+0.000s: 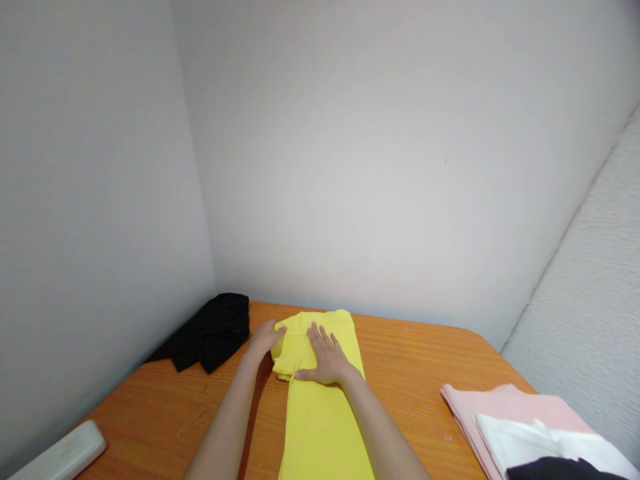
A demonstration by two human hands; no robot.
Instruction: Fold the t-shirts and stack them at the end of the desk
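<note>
Right hand (327,360) flat, open on yellow soft fabric garment (320,427); left hand (264,337) thumb on its edge, grip unclear. Likely light, limp; pinch corners.

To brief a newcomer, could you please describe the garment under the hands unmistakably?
On the orange table, a long garment lies down the middle, left hand and right hand on its far end. It alone is bright yellow; its neighbours are a black cloth and a pink pile.

A black garment (213,331) was bunched in the far left corner of the desk (415,373). A white case (63,457) was laid at its near left edge. A pink cloth (500,403), a white cloth (540,437) and a dark cloth (555,470) were stacked at the near right corner.
</note>
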